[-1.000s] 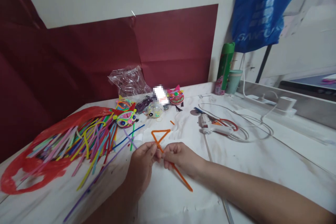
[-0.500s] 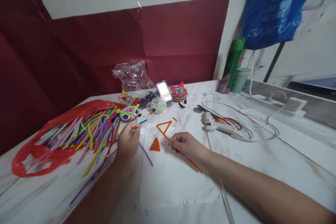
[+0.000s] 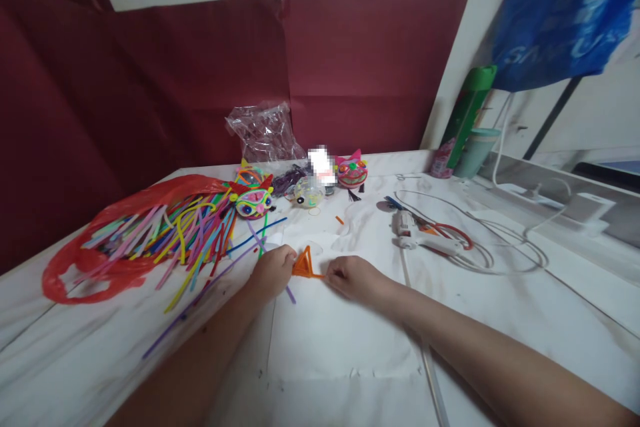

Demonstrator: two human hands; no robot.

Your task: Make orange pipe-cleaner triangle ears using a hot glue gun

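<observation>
An orange pipe cleaner [image 3: 309, 254] is bent into a triangle outline with a straight tail. It overlaps the spot of a filled orange triangle [image 3: 302, 272] low on the white paper; where one ends and the other begins is hard to make out. At the triangle's left edge, my left hand [image 3: 273, 272] is closed, its fingertips pinching there. My right hand [image 3: 356, 278] is closed around the tail of the orange pipe cleaner, just to the right of the triangle. The white paper [image 3: 340, 340] lies under both hands.
Many coloured pipe cleaners [image 3: 165, 233] lie on a red plastic bag [image 3: 60, 280] at left. Decorated animal-face ornaments [image 3: 254, 203] stand behind. A glue gun [image 3: 425, 240] with its cord is at right. A green can [image 3: 470, 107] and a cup [image 3: 479, 152] stand farther back.
My left hand has moved right to the orange triangle and pinches its edge. My right hand has brought the bent pipe cleaner over the filled triangle. The view has shifted slightly.
</observation>
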